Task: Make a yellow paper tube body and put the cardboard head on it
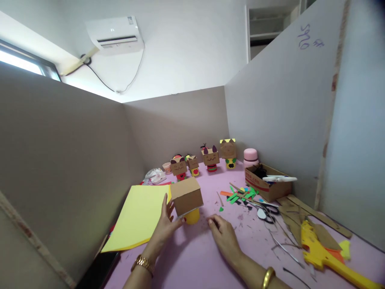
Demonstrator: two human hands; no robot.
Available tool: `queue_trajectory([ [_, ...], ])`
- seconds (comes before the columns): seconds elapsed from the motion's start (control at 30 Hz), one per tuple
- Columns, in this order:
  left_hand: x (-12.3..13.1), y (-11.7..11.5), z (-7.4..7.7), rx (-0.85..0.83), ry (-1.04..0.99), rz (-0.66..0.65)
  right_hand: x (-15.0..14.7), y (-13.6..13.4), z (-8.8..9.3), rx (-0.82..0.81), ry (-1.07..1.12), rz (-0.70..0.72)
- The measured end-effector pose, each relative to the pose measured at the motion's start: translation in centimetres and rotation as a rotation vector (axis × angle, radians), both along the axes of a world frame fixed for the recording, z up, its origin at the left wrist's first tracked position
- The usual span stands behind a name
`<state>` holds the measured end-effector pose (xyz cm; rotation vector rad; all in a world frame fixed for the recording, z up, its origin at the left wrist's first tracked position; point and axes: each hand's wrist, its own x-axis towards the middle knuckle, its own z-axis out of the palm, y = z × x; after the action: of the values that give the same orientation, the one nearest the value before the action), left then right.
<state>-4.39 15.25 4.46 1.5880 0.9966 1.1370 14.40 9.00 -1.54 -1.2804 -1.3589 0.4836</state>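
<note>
A plain brown cardboard box (187, 196) sits tilted on a short yellow cylinder (193, 216), the two together forming a figure on the pink table. My left hand (167, 222) curves round its left side. The thumb is at the front of the cylinder, and the other fingers reach along the box's left side, the index finger raised. To the right of the figure, my right hand (222, 233) rests on the table with curled fingers; whatever may be under the fingertips is hidden. A yellow sheet of paper (140, 212) lies left of the figure, partly behind my left hand.
Several finished cat-faced cardboard figures (211, 158) stand at the back. Green and orange paper scraps (240, 196), black scissors (269, 208) and a yellow glue gun (315, 247) lie on the right. An open cardboard box (272, 188) and a pink bottle (250, 156) stand by the right partition.
</note>
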Motion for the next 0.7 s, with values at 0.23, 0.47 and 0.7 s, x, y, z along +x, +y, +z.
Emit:
queue_trajectory([
  [0.23, 0.4, 0.7, 1.5, 0.013, -0.044, -0.027, -0.2, 0.0, 0.0, -0.003, -0.011, 0.004],
  [0.47, 0.8, 0.7, 2.4, 0.012, -0.092, -0.054, -0.3, 0.1, 0.1, -0.002, -0.023, -0.014],
  [0.7, 0.6, 1.3, 1.6, 0.001, -0.127, -0.037, -0.2, 0.1, 0.1, -0.005, -0.020, -0.007],
])
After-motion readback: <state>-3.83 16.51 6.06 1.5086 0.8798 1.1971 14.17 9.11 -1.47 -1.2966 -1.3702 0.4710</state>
